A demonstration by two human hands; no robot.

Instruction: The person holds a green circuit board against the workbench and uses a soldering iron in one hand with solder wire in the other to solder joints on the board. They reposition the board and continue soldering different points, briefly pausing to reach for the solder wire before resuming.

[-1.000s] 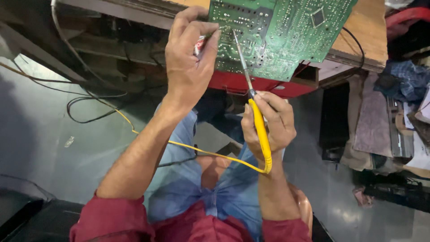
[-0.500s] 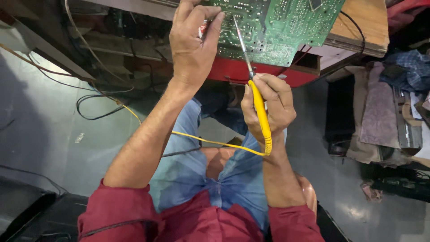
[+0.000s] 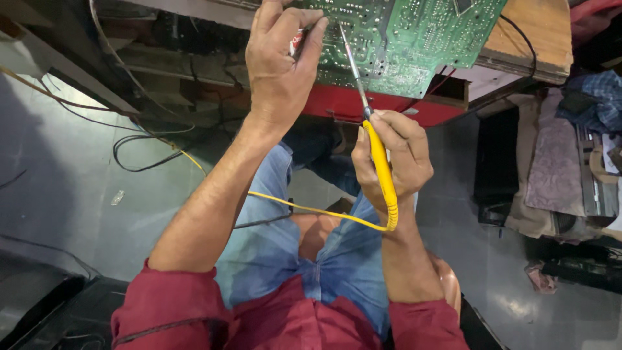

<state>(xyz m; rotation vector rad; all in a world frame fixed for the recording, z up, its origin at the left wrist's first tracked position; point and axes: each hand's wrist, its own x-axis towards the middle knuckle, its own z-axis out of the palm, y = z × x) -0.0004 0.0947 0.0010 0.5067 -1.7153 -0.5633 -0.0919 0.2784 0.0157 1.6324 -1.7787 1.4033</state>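
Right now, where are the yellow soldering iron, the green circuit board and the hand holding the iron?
yellow soldering iron [image 3: 381, 170], head view, on its yellow handle.
green circuit board [image 3: 414, 45], head view, on its bare solder side.
right hand [image 3: 396, 159], head view, on the knuckles wrapped around the handle.

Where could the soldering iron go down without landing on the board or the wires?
Bare grey floor lies left of the left hand, below the black wires. More shows right of the right hand, before the cloth pile. The circuit board on the wooden bench is crowded.
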